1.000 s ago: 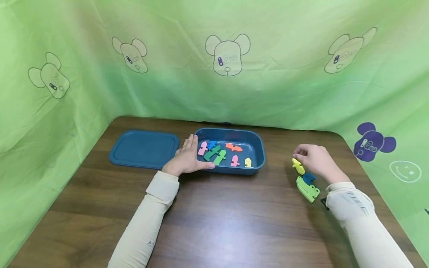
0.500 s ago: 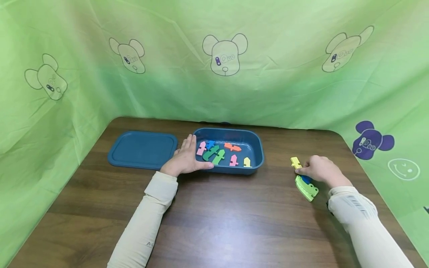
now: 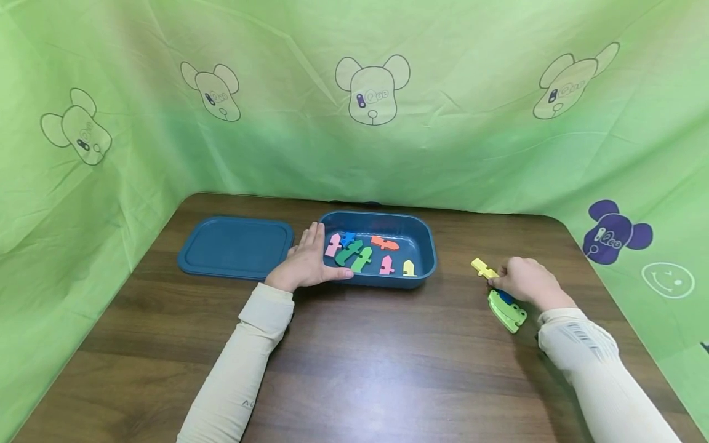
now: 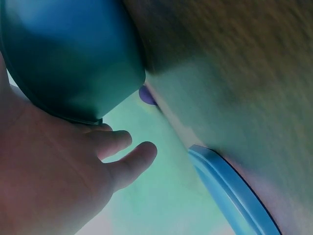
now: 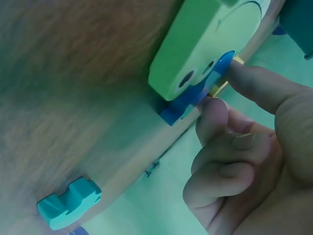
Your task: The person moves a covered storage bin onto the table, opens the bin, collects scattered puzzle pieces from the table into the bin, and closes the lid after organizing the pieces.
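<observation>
1. The grip of the right hand [image 3: 526, 284] is a pinch: thumb and forefinger come together on the near end of a small yellow piece [image 3: 483, 268], the other fingers curled beneath. Whether they also touch the blue piece is hard to tell.
2. The yellow piece lies to the far left of these fingertips, just above or on the worktop [image 3: 354, 357]. Its long axis runs diagonally, and its free end points away and left, roughly towards the box. The right hand is the nearer one; the left is well apart.
3. At the pinched end is the blue piece [image 3: 505, 297], partly hidden by the hand, against a light green animal-head piece [image 3: 508, 312] with eyes. The green piece's long axis slants from far left to near right, much like the yellow's.
4. A teal piece [image 5: 69, 203] lies apart on the worktop in the right wrist view.
5. Well to the left, pink, green, blue, orange and yellow pieces lie in a blue box [image 3: 382, 281]. The left hand [image 3: 304, 263] rests against its left end, fingers straight, thumb along the near side.
6. A flat blue lid [image 3: 238, 247] lies beyond that hand.
</observation>
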### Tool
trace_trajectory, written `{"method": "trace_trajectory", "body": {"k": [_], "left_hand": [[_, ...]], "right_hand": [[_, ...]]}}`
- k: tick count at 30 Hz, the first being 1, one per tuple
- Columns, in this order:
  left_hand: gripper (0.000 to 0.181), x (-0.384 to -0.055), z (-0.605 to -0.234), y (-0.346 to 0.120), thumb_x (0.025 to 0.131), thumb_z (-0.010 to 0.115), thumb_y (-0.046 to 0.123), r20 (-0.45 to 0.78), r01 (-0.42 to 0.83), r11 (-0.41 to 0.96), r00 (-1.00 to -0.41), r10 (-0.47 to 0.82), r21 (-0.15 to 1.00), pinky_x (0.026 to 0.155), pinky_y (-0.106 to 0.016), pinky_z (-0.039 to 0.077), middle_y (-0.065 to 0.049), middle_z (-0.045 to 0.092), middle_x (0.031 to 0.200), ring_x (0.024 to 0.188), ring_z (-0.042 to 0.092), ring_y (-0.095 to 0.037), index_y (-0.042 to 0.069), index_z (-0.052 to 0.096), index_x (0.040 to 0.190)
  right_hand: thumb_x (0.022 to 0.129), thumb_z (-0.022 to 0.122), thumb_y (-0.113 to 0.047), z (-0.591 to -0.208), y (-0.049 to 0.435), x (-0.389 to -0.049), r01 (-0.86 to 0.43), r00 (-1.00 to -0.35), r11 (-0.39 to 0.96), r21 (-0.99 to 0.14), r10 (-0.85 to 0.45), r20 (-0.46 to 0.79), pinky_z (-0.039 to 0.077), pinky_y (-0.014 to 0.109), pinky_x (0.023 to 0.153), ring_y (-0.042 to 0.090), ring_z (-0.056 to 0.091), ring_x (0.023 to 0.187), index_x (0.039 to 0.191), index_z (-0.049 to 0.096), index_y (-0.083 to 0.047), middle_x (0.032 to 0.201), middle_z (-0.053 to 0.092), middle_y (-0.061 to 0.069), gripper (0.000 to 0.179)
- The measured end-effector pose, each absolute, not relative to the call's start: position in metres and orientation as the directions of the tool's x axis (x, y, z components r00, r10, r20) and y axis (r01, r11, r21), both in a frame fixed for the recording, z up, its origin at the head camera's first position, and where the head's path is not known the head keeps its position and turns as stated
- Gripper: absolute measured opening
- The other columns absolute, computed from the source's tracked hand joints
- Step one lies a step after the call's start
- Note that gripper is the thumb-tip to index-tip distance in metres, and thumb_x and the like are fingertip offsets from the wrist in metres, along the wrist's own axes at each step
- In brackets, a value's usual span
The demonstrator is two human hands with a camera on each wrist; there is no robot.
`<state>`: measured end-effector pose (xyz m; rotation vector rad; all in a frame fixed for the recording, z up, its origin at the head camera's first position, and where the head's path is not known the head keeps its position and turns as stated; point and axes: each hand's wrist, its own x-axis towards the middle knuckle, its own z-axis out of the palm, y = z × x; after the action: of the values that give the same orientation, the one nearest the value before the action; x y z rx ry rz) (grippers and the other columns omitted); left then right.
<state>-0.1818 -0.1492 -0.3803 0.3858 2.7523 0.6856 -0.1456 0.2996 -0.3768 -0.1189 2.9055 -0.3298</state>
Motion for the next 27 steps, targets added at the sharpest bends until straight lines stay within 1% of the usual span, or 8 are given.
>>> {"method": "trace_trajectory", "body": {"k": [5,8,14,20,27], "left_hand": [[0.133,-0.182,-0.381,-0.149,0.078,0.07,0.075,-0.2,0.188,0.854,-0.927,0.318,0.484,0.118,-0.059,0.013,-0.014,-0.007,0.168,0.153,-0.001,-0.034,0.004,-0.006,0.161],[0.133,-0.182,-0.381,-0.149,0.078,0.07,0.075,-0.199,0.188,0.854,-0.927,0.317,0.485,0.118,-0.059,0.013,-0.014,-0.007,0.168,0.153,-0.001,-0.034,0.004,-0.006,0.161],[0.133,-0.182,-0.381,-0.149,0.078,0.07,0.074,-0.202,0.187,0.853,-0.926,0.318,0.488,0.117,-0.059,0.013,-0.014,-0.008,0.168,0.153,-0.001,-0.034,0.004,-0.006,0.161],[0.133,-0.181,-0.38,-0.149,0.078,0.071,0.074,-0.205,0.18,0.851,-0.927,0.315,0.493,0.118,-0.059,0.013,-0.014,-0.007,0.168,0.153,-0.001,-0.033,0.005,-0.007,0.161],[0.133,-0.181,-0.38,-0.15,0.077,0.071,0.074,-0.204,0.175,0.848,-0.928,0.312,0.501,0.118,-0.058,0.012,-0.013,-0.008,0.168,0.153,-0.003,-0.033,0.006,-0.007,0.161]], "right_hand": [[0.092,0.07,-0.028,-0.376,0.297,-0.148,-0.122,-0.978,0.961,-0.246,-0.158,-0.133,0.04,0.039,0.054,0.023,0.053,0.066,0.083,0.064,-0.013,0.07,0.056,0.001,0.019],[0.092,0.071,-0.026,-0.376,0.295,-0.149,-0.154,-0.978,0.952,-0.264,-0.185,-0.098,0.041,0.038,0.055,0.021,0.054,0.065,0.087,0.066,-0.011,0.072,0.06,0.0,0.016],[0.092,0.071,-0.024,-0.373,0.288,-0.151,-0.185,-0.978,0.935,-0.304,-0.207,-0.041,0.045,0.038,0.059,0.018,0.057,0.066,0.094,0.068,-0.007,0.078,0.066,0.001,0.018],[0.092,0.071,-0.023,-0.368,0.279,-0.153,-0.217,-0.976,0.916,-0.337,-0.216,0.043,0.045,0.038,0.061,0.018,0.058,0.068,0.097,0.069,-0.007,0.076,0.066,-0.001,0.017],[0.094,0.069,-0.024,-0.362,0.268,-0.155,-0.244,-0.969,0.907,-0.342,-0.218,0.113,0.044,0.039,0.063,0.021,0.058,0.069,0.099,0.07,-0.007,0.074,0.066,-0.001,0.017]]}}
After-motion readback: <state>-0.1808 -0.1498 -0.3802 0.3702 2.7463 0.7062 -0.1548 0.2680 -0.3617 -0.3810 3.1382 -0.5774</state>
